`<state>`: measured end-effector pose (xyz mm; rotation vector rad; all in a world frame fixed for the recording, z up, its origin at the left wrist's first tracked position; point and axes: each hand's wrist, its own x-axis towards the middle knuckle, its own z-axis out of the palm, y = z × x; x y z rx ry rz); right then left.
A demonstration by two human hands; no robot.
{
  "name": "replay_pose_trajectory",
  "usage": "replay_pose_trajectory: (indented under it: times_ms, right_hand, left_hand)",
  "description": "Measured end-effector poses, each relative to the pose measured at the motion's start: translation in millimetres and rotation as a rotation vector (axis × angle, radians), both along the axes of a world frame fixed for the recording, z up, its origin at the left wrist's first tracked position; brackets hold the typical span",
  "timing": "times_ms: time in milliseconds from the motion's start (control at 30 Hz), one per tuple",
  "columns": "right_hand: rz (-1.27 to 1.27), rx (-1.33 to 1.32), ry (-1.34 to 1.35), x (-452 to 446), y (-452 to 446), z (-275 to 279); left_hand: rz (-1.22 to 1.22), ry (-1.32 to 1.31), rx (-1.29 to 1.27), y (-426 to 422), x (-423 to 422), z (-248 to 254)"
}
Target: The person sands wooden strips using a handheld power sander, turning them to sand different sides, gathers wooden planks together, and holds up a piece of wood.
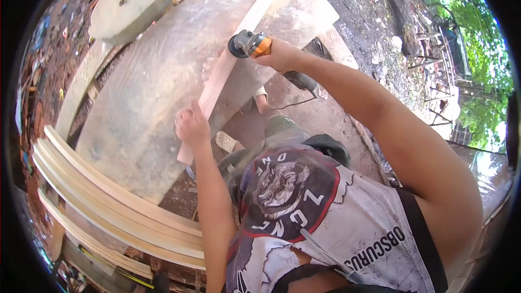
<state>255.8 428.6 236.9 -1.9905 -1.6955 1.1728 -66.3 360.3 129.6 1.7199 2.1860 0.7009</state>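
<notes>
A long pale wooden board (217, 83) lies slantwise across a worn, dusty tabletop (146, 87). My left hand (192, 125) grips the board near its lower end, fingers wrapped over the edge. My right hand (279, 56) is closed round the orange body of an angle grinder (255, 43). The grinder's dark round disc sits against the board's surface, around the middle of its visible length. How firmly the disc presses on the wood I cannot tell.
Several long wooden strips (119, 206) are stacked at the lower left, beside the tabletop. A thick round wooden slab (130, 5) stands at the upper left. A dark cord (296, 103) hangs below my right forearm. Rough ground and trees (483, 38) lie to the right.
</notes>
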Motion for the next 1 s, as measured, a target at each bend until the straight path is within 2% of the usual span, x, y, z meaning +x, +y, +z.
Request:
replay_pose_trajectory:
  times_ms: [67,167,233,300,333,400,433,500,533,600,667,733,767,867,900,933,967,1000]
  right_hand:
    - [0.004,0.082,0.007,44,34,-7]
    - [-0.080,-0.186,0.016,93,77,-12]
    - [-0.073,-0.130,-0.030,125,105,-18]
    - [-0.049,-0.037,-0.078,162,132,-41]
    - [-0.064,-0.020,-0.020,175,139,-29]
    - [-0.107,-0.044,-0.097,204,162,-20]
    - [-0.125,-0.080,-0.100,222,174,-25]
    - [-0.113,-0.112,-0.100,256,201,-34]
    - [-0.143,-0.074,-0.118,268,212,-42]
    - [-0.161,-0.034,-0.130,297,235,-60]
    - [-0.221,0.042,-0.079,323,252,-78]
    - [-0.247,-0.002,-0.070,308,235,-50]
    - [-0.139,0.018,0.026,287,216,-27]
    - [-0.086,0.004,-0.082,249,179,-2]
    - [-0.132,-0.023,0.080,236,166,-5]
    - [-0.128,-0.015,0.048,224,155,-10]
    - [-0.111,0.028,0.213,210,143,-6]
    - [-0.059,0.097,0.255,205,138,-35]
  left_hand:
    - [-0.026,0.030,-0.019,9,7,6]
    - [-0.037,0.117,-0.099,10,6,12]
    - [-0.034,0.190,-0.149,14,9,16]
    - [-0.059,0.144,-0.163,11,8,18]
    - [-0.056,0.172,-0.160,9,5,15]
    - [-0.132,0.148,-0.089,8,2,13]
    - [-0.116,0.165,-0.090,8,3,18]
    - [-0.284,0.203,-0.109,8,6,26]
    - [-0.260,0.212,-0.109,7,6,23]
    - [-0.349,0.189,0.057,11,10,13]
    - [-0.362,0.163,0.033,20,33,6]
    - [-0.382,0.138,0.005,26,61,5]
    - [-0.334,0.213,-0.036,33,78,10]
    - [-0.253,0.278,-0.094,46,101,11]
    - [-0.199,0.283,-0.129,46,105,11]
    - [-0.217,0.274,-0.126,45,107,11]
    - [-0.224,0.284,-0.116,45,105,11]
    - [-0.226,0.298,-0.104,46,103,12]
